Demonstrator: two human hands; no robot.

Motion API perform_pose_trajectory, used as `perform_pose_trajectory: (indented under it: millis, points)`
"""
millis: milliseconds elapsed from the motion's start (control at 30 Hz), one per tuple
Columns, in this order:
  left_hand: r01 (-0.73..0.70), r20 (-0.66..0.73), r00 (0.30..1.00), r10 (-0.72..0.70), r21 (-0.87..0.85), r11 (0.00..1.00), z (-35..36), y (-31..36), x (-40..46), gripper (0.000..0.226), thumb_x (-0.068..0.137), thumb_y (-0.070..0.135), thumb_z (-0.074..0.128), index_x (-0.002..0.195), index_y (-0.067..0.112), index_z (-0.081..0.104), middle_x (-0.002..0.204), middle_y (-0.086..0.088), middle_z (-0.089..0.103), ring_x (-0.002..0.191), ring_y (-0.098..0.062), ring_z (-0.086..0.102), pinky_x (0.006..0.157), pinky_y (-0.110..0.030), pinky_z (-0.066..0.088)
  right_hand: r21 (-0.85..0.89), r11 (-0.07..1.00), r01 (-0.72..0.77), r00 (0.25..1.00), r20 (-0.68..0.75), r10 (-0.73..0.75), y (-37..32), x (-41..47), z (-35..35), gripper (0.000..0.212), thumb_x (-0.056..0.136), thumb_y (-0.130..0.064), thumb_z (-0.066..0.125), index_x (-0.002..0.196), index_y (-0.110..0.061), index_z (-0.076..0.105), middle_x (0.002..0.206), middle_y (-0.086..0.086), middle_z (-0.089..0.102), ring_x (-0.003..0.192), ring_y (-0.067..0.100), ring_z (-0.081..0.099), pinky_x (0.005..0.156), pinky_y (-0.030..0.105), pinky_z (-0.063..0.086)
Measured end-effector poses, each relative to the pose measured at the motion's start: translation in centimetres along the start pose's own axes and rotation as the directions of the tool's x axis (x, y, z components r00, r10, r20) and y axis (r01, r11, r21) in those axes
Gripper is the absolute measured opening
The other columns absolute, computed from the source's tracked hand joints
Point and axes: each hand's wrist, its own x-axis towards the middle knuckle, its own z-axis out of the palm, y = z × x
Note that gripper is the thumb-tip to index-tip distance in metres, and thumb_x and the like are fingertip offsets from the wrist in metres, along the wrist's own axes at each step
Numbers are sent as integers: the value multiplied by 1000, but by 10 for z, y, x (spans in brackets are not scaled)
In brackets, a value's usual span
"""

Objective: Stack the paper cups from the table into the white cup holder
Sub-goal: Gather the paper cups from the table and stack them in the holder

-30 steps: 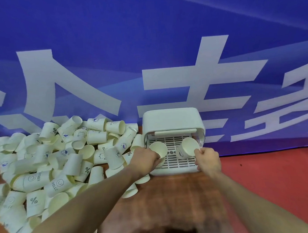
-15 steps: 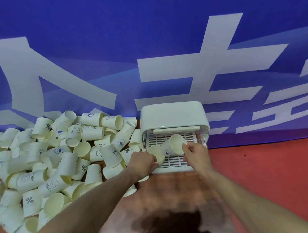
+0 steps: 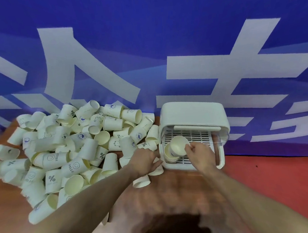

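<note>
The white cup holder [image 3: 192, 114] stands on the table against the banner, its front open over a slotted tray. A short stack of paper cups [image 3: 170, 157] lies in its left side. My right hand [image 3: 200, 154] pinches the rim of a single paper cup [image 3: 178, 145], held tilted right above the stack's mouth. Just outside the holder's left wall is my left hand [image 3: 145, 162], fingers stretched toward it and holding nothing. A big pile of loose paper cups [image 3: 76, 150] covers the table's left half.
Two loose cups [image 3: 142, 181] lie under my left wrist by the holder's front corner. The brown table [image 3: 172, 196] ends at the right, where red floor [image 3: 279, 180] shows. A blue banner [image 3: 145, 44] closes off the back.
My right hand carried its cup leftward across the tray to the stack. My left hand let go of the stack and drew back out of the holder.
</note>
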Motion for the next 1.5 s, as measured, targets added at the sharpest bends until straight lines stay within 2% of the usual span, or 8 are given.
perform_pose_trajectory:
  millis: [200,333,667,867,1067,1200,1367,1500]
  points:
    - [79,24,997,-79,-2,997,6,-28,-17,39,94,56,45,105,28,69,91,2,72,87,-20,66,67,-29,44,-121,993,-6,1000,-5,6,-10,1,4,40,95,-38,43,64,-17,55,61,1,57,66,27,54,57,31,38]
    - [95,35,995,-97,40,995,5,-39,-22,39,95,57,44,108,28,67,93,1,71,87,-21,65,62,-29,32,-173,984,-31,999,19,35,-14,6,10,40,94,-39,43,65,-15,57,66,3,61,67,28,55,59,31,43]
    - [125,86,988,-127,25,992,24,-65,-17,41,91,62,45,114,32,62,90,1,70,87,-23,65,64,-30,37,-173,980,-95,995,-1,96,-17,17,30,45,90,-49,46,63,-16,60,61,0,62,65,26,60,62,30,49]
    - [109,31,994,-108,-51,993,33,-75,-24,42,91,60,47,115,29,62,105,5,68,96,-20,63,75,-31,48,-193,977,93,989,-91,-113,-18,10,34,31,90,-41,54,67,-19,56,75,-5,57,73,20,56,60,30,37]
    - [52,-114,991,-64,-101,994,34,-79,-42,42,88,58,52,114,27,63,101,5,61,91,-19,61,71,-33,47,-236,913,333,934,-50,-353,-38,-8,36,22,90,-38,56,77,-20,60,79,-7,54,77,16,53,64,28,33]
    - [34,-197,979,-45,-60,998,33,-87,-57,43,79,55,63,110,25,66,99,3,61,92,-19,60,74,-34,46,-249,833,493,863,16,-506,-49,-22,47,29,87,-41,50,88,-18,68,88,-4,60,88,20,56,73,35,46]
    - [64,-153,986,-67,-23,998,37,-101,-81,49,73,58,65,109,24,64,101,1,60,92,-21,58,78,-38,49,-311,788,531,847,179,-500,-68,-35,63,35,90,-42,53,115,-20,65,109,-2,60,108,20,51,91,35,39]
    - [129,-110,985,-132,-28,991,39,-116,-98,50,74,56,67,112,24,66,103,1,61,97,-22,59,77,-37,47,-314,787,531,847,189,-496,-82,-39,74,32,92,-41,50,115,-22,63,111,-4,58,112,18,49,93,33,36]
